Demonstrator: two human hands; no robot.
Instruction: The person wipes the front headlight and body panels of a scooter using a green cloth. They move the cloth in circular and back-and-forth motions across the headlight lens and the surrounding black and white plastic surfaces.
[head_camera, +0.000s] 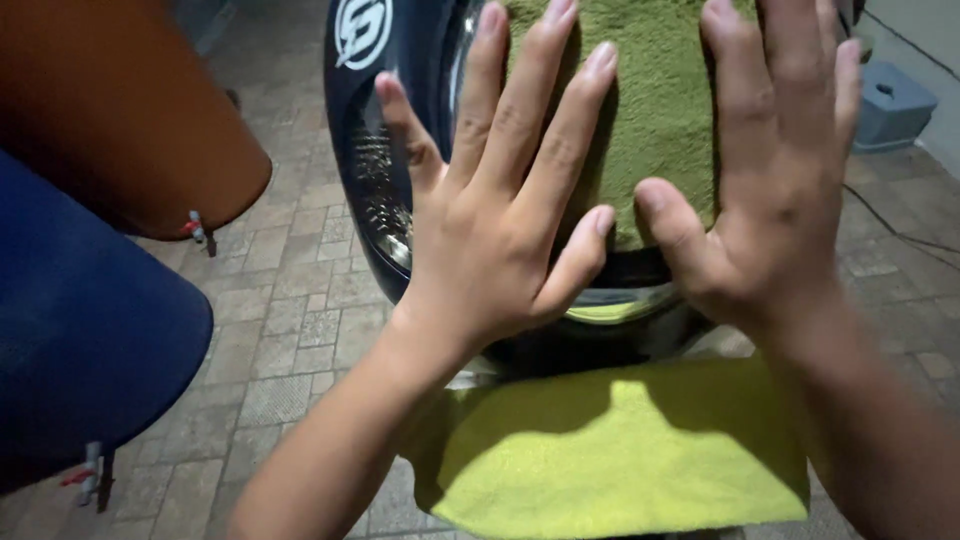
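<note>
Both flat hands, left hand (497, 235) and right hand (776, 190), press a green cloth (655, 90).

Grey-brown paved tile floor (300, 290) spreading underneath, light falling unevenly; orange barrel (120, 110) and blue barrel (80, 340) standing at left; grey plastic box (893, 105) sitting far right by pale wall (925, 30); black cable (900, 225) trailing across tiles

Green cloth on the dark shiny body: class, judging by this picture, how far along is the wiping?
In hand: left hand and right hand lie flat on the green cloth. The dark glossy body already gleams. The yellow cloth hangs unused below.
</note>
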